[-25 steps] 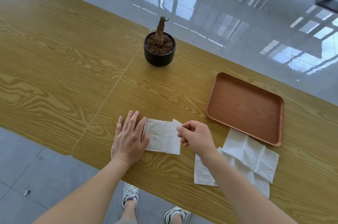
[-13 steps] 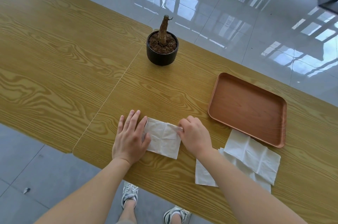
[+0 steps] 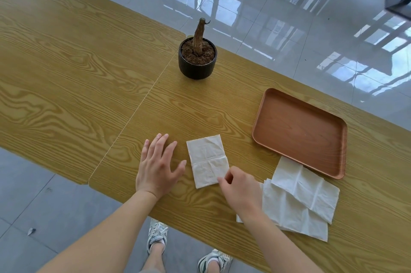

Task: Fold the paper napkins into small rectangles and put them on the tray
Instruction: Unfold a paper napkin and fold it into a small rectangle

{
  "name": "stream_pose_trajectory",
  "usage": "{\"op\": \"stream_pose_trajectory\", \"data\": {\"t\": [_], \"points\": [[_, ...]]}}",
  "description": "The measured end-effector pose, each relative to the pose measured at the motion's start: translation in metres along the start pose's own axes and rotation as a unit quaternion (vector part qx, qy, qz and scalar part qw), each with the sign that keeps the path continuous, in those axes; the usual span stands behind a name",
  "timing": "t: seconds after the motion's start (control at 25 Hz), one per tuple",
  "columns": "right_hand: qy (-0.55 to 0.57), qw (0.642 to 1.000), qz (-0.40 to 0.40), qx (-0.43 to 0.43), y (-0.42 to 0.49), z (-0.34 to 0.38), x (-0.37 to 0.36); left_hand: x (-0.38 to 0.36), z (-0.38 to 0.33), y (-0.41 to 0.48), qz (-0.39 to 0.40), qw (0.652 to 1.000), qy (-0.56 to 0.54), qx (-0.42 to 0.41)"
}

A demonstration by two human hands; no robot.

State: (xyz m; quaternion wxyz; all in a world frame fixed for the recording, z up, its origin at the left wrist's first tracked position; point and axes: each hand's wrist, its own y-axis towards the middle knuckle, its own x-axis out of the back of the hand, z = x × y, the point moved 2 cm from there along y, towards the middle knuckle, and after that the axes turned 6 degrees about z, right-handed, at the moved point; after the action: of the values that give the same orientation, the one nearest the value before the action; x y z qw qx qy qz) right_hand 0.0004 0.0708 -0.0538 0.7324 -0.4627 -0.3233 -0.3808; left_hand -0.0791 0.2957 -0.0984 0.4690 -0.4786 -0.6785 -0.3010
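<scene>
A white napkin folded into a rectangle (image 3: 208, 160) lies on the wooden table between my hands, its long side running away from me. My left hand (image 3: 158, 165) hovers just left of it, fingers spread and straight, not touching the paper. My right hand (image 3: 239, 190) pinches the napkin's near right corner. A pile of unfolded white napkins (image 3: 300, 197) lies to the right, close to the table's front edge. The brown tray (image 3: 266, 117) sits behind that pile with nothing in it.
A small black pot (image 3: 196, 68) with soil and a bare stump stands at the table's far edge, behind the napkin. A seam (image 3: 142, 103) joins two tabletops on the left. The glossy tiled floor lies beyond, and my shoes show below the front edge.
The folded napkin has been turned from lying crosswise to pointing away from me. My left hand has lifted off it and moved left; my right hand shifted to its near right corner.
</scene>
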Motion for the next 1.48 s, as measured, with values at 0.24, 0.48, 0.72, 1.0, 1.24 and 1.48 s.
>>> {"op": "stream_pose_trajectory", "data": {"t": [0.24, 0.48, 0.72, 1.0, 1.24, 1.48], "points": [[-0.039, 0.998, 0.039, 0.04, 0.004, 0.001, 0.004, -0.005, -0.032, -0.009, 0.078, 0.996, 0.037, 0.025], [0.024, 0.999, 0.024, 0.03, 0.036, 0.006, 0.03, -0.002, -0.028, -0.007, 0.082, 0.995, 0.039, 0.031], [0.012, 0.999, 0.024, 0.027, 0.093, 0.03, 0.045, 0.011, -0.038, 0.022, 0.063, 0.996, 0.021, 0.059], [0.098, 0.991, 0.088, 0.019, 0.117, 0.037, 0.04, 0.008, -0.038, 0.02, 0.079, 0.995, 0.013, 0.06], [0.283, 0.951, 0.102, 0.067, 0.095, 0.023, 0.049, 0.014, -0.043, 0.033, 0.059, 0.987, -0.097, 0.117], [0.398, 0.904, 0.14, 0.072, 0.071, 0.013, 0.062, 0.033, -0.051, 0.038, 0.051, 0.981, -0.164, 0.084]]}}
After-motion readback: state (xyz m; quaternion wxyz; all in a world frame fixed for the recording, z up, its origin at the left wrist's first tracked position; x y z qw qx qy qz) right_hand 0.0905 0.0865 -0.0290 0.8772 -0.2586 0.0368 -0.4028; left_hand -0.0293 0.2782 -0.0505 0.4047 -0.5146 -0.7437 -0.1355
